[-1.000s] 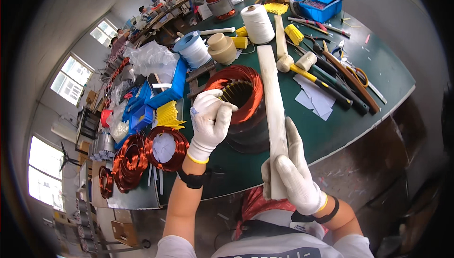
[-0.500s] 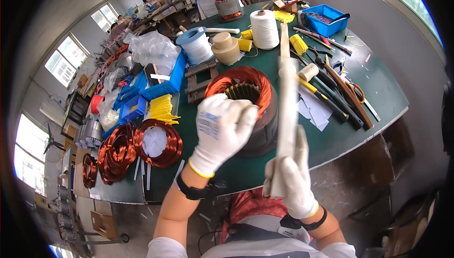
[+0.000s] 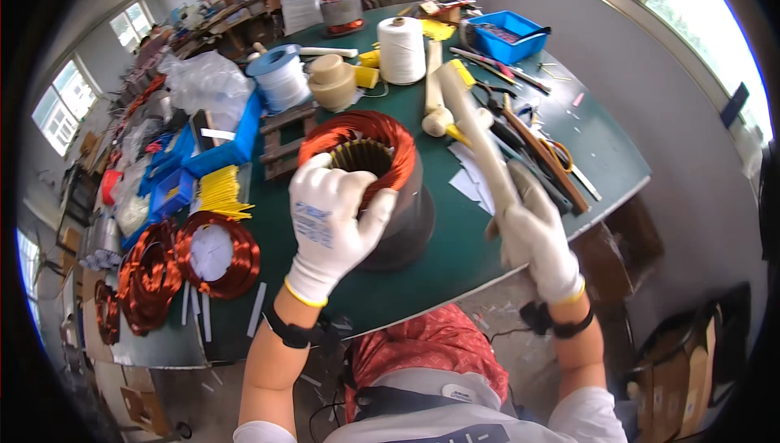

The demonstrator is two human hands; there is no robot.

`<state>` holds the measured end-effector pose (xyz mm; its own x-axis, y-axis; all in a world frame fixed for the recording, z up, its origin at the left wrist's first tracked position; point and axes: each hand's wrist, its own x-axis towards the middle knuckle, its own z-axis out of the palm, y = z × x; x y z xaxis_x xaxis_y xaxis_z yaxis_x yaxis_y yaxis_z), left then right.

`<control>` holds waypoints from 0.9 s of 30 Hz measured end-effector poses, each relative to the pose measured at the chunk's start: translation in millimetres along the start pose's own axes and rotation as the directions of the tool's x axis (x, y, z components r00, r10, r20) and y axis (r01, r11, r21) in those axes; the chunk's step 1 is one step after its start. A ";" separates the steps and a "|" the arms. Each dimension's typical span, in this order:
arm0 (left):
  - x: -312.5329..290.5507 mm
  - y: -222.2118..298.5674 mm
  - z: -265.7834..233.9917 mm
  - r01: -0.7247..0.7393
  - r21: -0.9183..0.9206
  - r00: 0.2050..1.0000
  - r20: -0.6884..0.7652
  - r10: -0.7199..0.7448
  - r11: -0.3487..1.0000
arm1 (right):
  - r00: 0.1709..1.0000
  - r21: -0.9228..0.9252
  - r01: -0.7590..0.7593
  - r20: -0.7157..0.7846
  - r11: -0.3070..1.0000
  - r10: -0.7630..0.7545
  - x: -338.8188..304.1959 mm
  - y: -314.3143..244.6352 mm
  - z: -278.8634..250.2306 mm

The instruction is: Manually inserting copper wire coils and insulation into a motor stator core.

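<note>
- Here's the left hand (image 3: pixel 329 215), thumb and fingers parted over the near-left rim of the copper winding (image 3: pixel 400 144); gripping or just resting, can't tell
- Right hand (image 3: pixel 538 232) wrapped round the pale bar (image 3: pixel 478 138), right of the winding
- Winding crowns the dark cylinder (image 3: pixel 406 228), mid-table
- Rim work, by the look; next move calls for fingers clear of the bar

Glares white at the right-hand window (image 3: pixel 705 32), lights the desk (image 3: pixel 609 165) softly, dims toward the floor (image 3: pixel 513 301), blurs the pale stick (image 3: pixel 478 136) slightly, and warps visibly toward the edges.
</note>
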<state>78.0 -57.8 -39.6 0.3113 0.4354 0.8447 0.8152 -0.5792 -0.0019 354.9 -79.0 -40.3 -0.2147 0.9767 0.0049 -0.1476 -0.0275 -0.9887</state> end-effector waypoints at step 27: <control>-4.9 -30.7 -7.8 0.009 -0.150 0.992 -0.126 -0.028 0.989 | 0.997 -0.927 -0.078 -0.070 -0.368 -0.037 315.5 70.6 -122.8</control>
<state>47.6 -47.5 -39.4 0.2246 0.3610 0.9051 0.7351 -0.6725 0.0859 395.3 253.3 -127.0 -0.1413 0.9895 0.0307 0.9658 0.1310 0.2240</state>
